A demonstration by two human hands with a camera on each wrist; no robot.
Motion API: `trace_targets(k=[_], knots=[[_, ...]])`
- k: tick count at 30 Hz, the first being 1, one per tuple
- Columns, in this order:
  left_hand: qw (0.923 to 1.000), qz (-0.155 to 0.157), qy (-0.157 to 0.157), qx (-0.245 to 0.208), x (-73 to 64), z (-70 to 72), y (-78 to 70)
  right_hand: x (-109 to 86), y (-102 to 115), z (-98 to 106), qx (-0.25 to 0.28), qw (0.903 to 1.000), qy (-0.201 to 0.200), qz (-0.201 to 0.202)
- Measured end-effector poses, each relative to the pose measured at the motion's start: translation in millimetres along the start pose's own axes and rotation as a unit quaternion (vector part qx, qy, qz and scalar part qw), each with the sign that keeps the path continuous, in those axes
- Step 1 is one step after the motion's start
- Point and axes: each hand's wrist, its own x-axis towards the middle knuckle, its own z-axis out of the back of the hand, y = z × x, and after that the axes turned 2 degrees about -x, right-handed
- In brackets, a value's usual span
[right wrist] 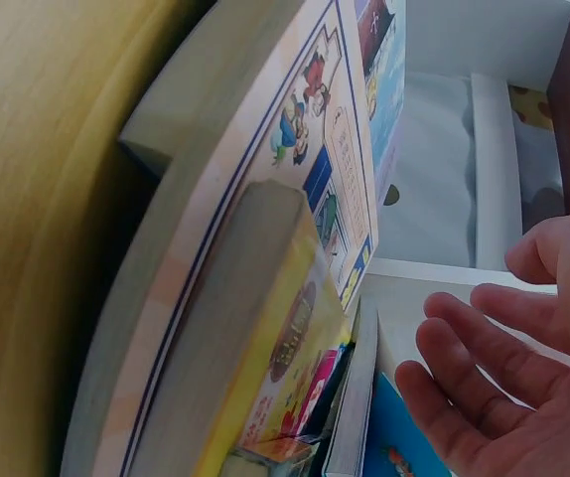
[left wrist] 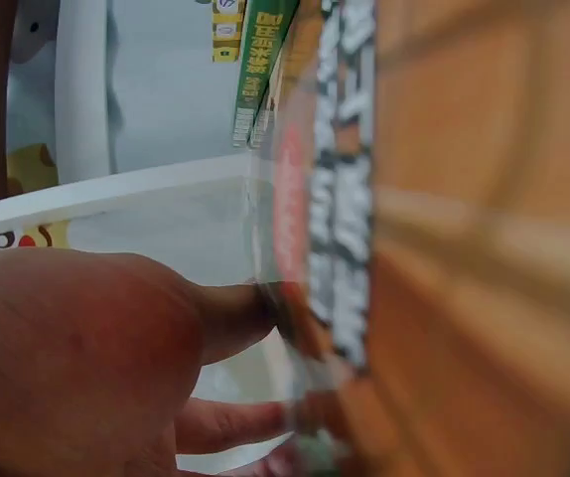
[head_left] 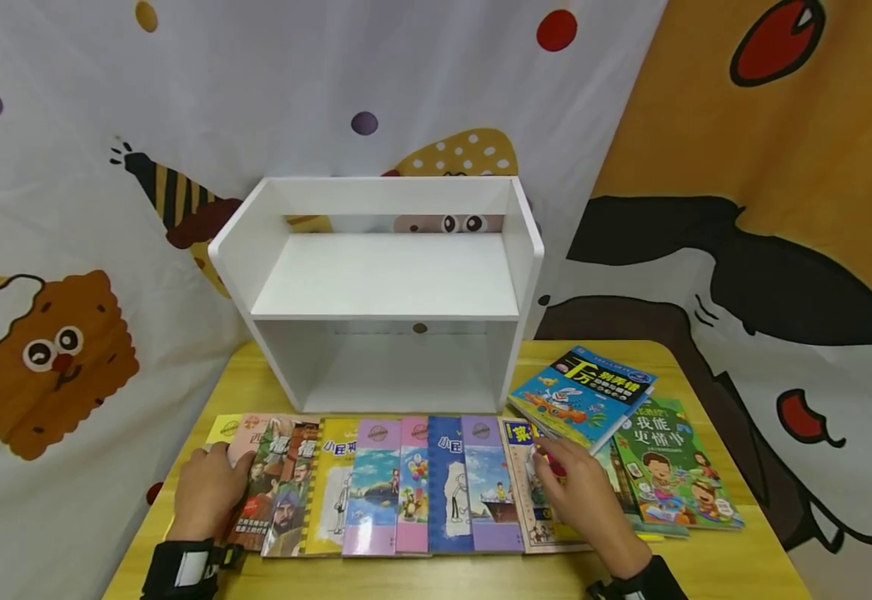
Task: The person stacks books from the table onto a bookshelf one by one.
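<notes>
A row of overlapping books lies in front of a white two-tier shelf (head_left: 383, 279). At its left end my left hand (head_left: 209, 492) rests against the brown-covered book (head_left: 258, 483), fingers reaching toward the shelf. In the left wrist view the thumb (left wrist: 235, 318) is right at a book's edge. My right hand (head_left: 589, 500) hovers over the right end of the row, by the cream comic-style book (head_left: 522, 492). The right wrist view shows its fingers (right wrist: 454, 397) spread loosely, holding nothing. Beyond its fingertips lies a tilted blue book (head_left: 586, 396).
A green book (head_left: 676, 467) lies at the right on top of others. Yellow (head_left: 331, 483), purple (head_left: 372, 492) and dark blue (head_left: 448, 483) books make up the middle of the row. The wooden table (head_left: 421, 579) stands against a printed cloth (head_left: 181, 83).
</notes>
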Motion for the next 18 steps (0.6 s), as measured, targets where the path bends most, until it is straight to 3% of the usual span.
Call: trace_targets(k=[5,12,15,18], knots=[[0.9991,-0.008,-0.008,-0.041,-0.2,4.5,0.1,-1.7,0,-3,-0.002,1.0,0.004,-0.007],[0.9934,0.022,-0.005,-0.112,-2.9,18.8,-11.3,-2.9,3,-2,-0.006,1.0,0.006,-0.003],[0.9935,0.015,-0.032,-0.108,-6.5,31.4,-18.7,-3.2,5,-2,-0.005,0.9998,0.016,-0.01],[0.9913,-0.011,-0.091,-0.095,-10.6,45.2,-28.5,-3.4,6,-3,0.001,0.9996,0.024,-0.013]])
